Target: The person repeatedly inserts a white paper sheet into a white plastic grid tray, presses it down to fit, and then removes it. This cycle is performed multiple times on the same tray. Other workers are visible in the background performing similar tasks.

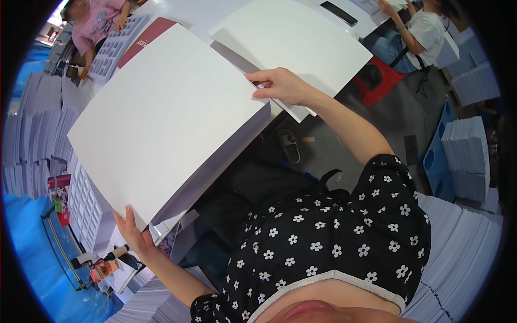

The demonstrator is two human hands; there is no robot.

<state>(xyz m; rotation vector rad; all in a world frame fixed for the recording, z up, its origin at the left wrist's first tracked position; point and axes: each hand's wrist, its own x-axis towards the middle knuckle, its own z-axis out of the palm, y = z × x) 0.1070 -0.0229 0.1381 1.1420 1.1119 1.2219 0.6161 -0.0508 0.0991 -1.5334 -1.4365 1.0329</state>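
Note:
A large white cardboard sheet lies tilted in front of me, its near edge over a pale grey-lilac side face. My right hand pinches the sheet's right edge near the corner, thumb and fingers closed on it. At the near left corner my left hand grips the sheet's edge, some of its fingers hidden beneath. More white sheets lie to the right, just beyond my right hand. What supports the held sheet is mostly covered.
Moulded compartment trays stand at left, near tall stacks of grey-white sheets. A dark red panel and a phone lie on the far table. Two people sit across. A red stool and more stacks are at right.

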